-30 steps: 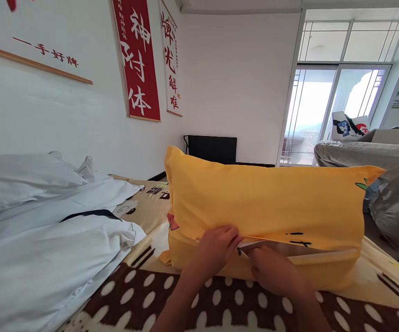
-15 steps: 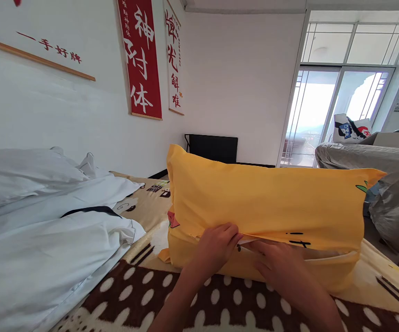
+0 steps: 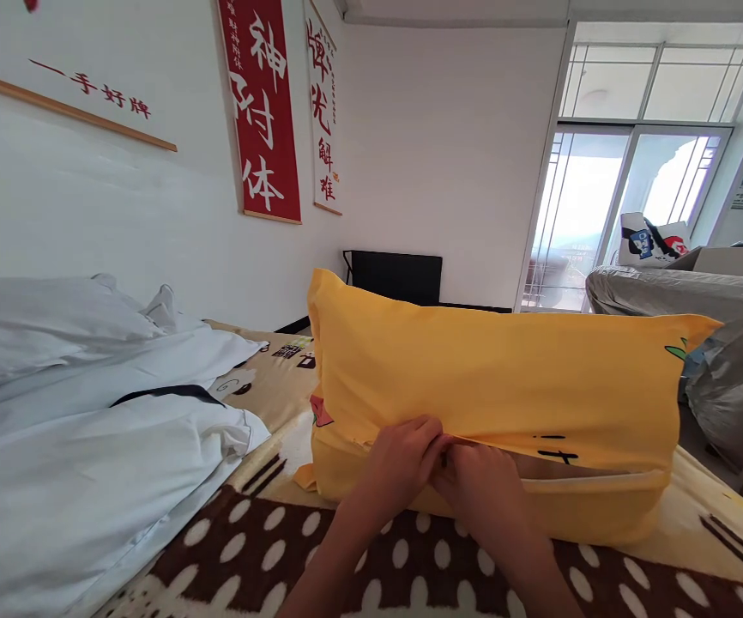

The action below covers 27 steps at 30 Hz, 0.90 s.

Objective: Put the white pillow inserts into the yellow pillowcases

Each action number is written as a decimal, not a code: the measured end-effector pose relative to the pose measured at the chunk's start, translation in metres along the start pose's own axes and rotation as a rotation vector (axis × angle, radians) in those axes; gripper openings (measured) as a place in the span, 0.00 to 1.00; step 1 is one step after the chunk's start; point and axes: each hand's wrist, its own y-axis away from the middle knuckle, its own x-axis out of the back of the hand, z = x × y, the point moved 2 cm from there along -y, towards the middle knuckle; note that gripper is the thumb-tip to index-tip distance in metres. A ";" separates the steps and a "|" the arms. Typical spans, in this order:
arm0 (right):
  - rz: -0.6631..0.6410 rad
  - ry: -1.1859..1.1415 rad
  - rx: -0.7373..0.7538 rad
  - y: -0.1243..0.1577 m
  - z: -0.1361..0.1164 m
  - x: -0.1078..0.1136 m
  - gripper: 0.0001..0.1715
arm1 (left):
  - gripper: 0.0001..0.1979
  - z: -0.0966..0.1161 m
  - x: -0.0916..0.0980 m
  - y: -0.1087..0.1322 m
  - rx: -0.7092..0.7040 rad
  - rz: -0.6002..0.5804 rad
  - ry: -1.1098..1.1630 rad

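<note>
A yellow pillowcase (image 3: 487,369) with a pillow in it stands on its long side in front of me. Its slit runs along the lower front and gapes at the right, with paler cloth showing inside. My left hand (image 3: 408,451) is closed, pinching the slit's upper edge left of the middle. Right beside it, my right hand (image 3: 482,482) is closed with its fingertips at a small dark zipper pull (image 3: 444,460). Most of the pull is covered by the fingers.
White bedding (image 3: 107,481) lies heaped on the left. Beneath the pillow spreads a brown blanket with pale dots (image 3: 401,549). A black panel (image 3: 397,276) stands at the far wall. Plastic-covered furniture (image 3: 699,292) is at the right, before the window.
My right hand has moved left from the gaping slit to meet my left hand, and its fingers have closed at the zipper pull. My left hand has stayed put.
</note>
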 end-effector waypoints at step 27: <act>0.157 -0.071 0.033 0.038 0.048 -0.003 0.20 | 0.15 0.001 -0.003 -0.002 -0.063 -0.024 -0.036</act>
